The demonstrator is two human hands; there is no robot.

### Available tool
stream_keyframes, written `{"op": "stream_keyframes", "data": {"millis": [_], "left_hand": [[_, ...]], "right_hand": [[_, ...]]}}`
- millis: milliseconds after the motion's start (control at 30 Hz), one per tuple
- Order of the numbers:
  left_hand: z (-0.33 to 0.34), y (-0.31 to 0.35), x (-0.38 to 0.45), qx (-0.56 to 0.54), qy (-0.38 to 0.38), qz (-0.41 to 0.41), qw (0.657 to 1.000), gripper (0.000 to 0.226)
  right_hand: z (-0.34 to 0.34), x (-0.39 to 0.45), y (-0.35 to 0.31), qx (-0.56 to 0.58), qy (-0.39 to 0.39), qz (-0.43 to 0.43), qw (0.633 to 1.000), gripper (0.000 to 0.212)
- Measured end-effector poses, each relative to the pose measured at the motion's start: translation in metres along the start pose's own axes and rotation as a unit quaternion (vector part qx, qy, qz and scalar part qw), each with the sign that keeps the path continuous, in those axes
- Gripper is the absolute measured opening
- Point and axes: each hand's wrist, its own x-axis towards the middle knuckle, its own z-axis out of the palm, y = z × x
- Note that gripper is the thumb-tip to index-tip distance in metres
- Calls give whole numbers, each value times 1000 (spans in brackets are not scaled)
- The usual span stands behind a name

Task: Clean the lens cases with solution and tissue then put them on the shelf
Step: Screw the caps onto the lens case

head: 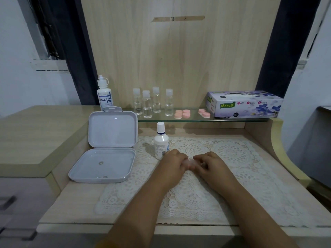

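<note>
Both my left hand (172, 161) and right hand (208, 162) pinch one pale lens case (190, 161) over the lace mat (232, 158). Solution bottle (161, 142) stands close, likely for rinsing.

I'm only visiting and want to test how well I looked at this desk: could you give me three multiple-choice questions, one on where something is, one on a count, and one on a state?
1. Where is the tissue box?
A. Right end of the glass shelf
B. On the lace mat
C. Inside the grey case

2. How many small clear bottles stand on the shelf?
A. Two
B. Four
C. Six

3. How is the grey case?
A. Shut
C. Upside down
B. Open, lid raised

Answers:
1 A: the tissue box sits on the glass shelf, at its right end.
2 B: four small clear bottles stand in a loose row left of the pink lens cases.
3 B: the grey case on the desk has its lid standing up behind its tray.
</note>
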Motion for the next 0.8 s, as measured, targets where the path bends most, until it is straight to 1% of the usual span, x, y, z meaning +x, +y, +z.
{"op": "stream_keyframes", "data": {"millis": [133, 200, 433, 567, 633, 733, 800], "left_hand": [[-1, 0, 0, 0, -4, 2, 1000, 32], [-1, 0, 0, -5, -4, -3, 1000, 33], [-1, 1, 0, -10, -3, -7, 1000, 34], [-1, 2, 0, -15, -4, -4, 1000, 27], [-1, 2, 0, -17, -6, -4, 1000, 27], [-1, 1, 1, -9, -3, -1, 1000, 30], [0, 0, 1, -3, 0, -3, 1000, 31]], "right_hand": [[-1, 1, 1, 20, -4, -4, 1000, 33], [-1, 1, 3, 22, -11, -10, 1000, 31], [2, 2, 7, -6, -27, -48, 998, 36], [1, 3, 8, -26, -30, -70, 997, 35], [1, 3, 7, -30, -35, -69, 997, 36], [0, 2, 4, -16, -34, -47, 998, 35], [0, 1, 3, -25, -33, -21, 999, 45]]}}
